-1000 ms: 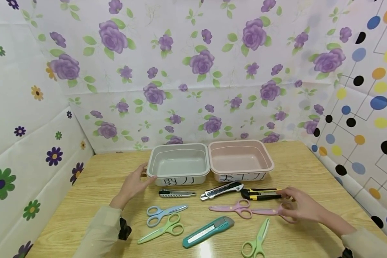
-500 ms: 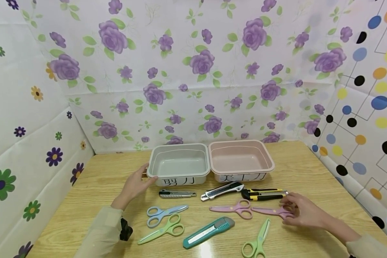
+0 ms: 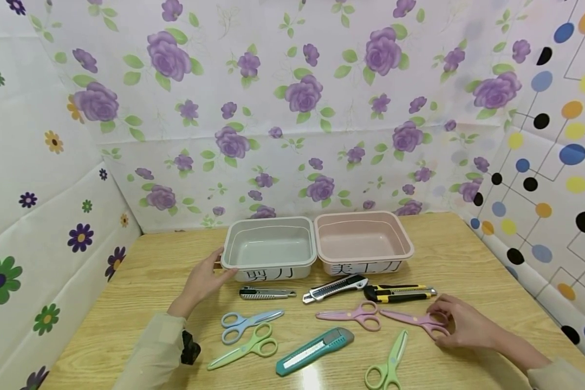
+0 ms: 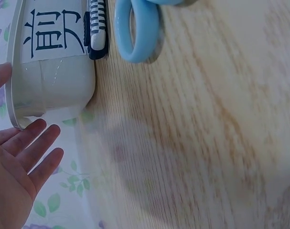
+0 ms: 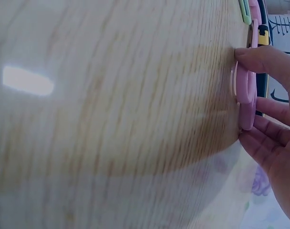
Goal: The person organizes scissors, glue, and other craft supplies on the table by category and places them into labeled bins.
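Left hand [image 3: 202, 281] at the grey bin's [image 3: 273, 250] left end, grip apart, thumb on the rim, fingers extended. Blue scissors [image 3: 253, 320] on the counter [image 3: 468, 260] in front of that bin, teal cutter [image 3: 317, 351] farther right, then yellow-black cutter [image 3: 400, 294]. Rightmost pink scissors [image 3: 420, 319] on the counter just before it, right hand's [image 3: 470, 325] grip clamped round their handle loops.
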Tool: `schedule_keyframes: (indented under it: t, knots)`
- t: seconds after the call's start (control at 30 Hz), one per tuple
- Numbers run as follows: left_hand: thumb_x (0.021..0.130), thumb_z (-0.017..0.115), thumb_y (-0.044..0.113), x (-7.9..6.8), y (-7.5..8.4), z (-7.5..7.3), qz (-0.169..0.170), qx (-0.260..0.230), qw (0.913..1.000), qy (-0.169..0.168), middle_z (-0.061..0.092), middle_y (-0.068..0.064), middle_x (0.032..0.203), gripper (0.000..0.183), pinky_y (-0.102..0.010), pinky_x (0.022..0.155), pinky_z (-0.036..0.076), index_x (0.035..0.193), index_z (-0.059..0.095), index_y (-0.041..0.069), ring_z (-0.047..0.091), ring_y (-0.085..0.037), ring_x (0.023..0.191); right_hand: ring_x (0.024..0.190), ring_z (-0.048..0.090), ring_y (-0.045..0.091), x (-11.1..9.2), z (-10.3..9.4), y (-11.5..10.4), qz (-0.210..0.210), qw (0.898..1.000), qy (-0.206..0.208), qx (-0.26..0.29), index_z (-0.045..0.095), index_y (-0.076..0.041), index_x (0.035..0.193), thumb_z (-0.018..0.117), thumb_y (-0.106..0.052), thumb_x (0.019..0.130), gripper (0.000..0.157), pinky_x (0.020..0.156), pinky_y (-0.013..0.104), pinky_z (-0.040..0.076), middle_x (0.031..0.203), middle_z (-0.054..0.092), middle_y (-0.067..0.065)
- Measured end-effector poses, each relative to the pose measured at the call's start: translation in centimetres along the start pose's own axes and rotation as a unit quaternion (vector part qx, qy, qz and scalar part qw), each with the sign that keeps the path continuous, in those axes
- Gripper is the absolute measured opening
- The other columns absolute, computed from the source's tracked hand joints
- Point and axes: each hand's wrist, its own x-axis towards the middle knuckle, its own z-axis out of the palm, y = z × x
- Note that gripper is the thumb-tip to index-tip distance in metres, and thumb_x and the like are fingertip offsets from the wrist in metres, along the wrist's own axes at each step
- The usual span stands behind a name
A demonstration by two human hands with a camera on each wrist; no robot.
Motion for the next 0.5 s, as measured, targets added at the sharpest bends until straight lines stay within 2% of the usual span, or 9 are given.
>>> schedule_keyframes:
  t: [0.2,0.5]
  knots:
    - [0.083,0.063,0.041,0.04,0.09,-0.12,-0.007,0.006,1.0000,-0.001,0.056,-0.022,0.118,0.075,-0.050,0.081,0.046,0.137,0.034,-0.003,0.058,-0.035,0.099,0.073,0.044,0.000,-0.02,-0.13,-0.18,-0.008,1.000,0.008,-0.006,0.062,-0.012,0.092,0.083,-0.026,0.058,0.043,0.059,0.019,0.039,0.087,0.049,-0.008]
    - [0.083,0.061,0.045,0.15,-0.21,-0.10,-0.012,0.012,0.9998,-0.008,0.055,-0.021,0.120,0.077,-0.050,0.083,0.045,0.137,0.034,-0.002,0.057,-0.034,0.102,0.069,0.044,0.000,0.33,-0.63,-0.14,0.008,1.000,-0.029,0.000,0.062,-0.011,0.090,0.082,-0.029,0.058,0.042,0.056,0.019,0.039,0.083,0.049,-0.008]
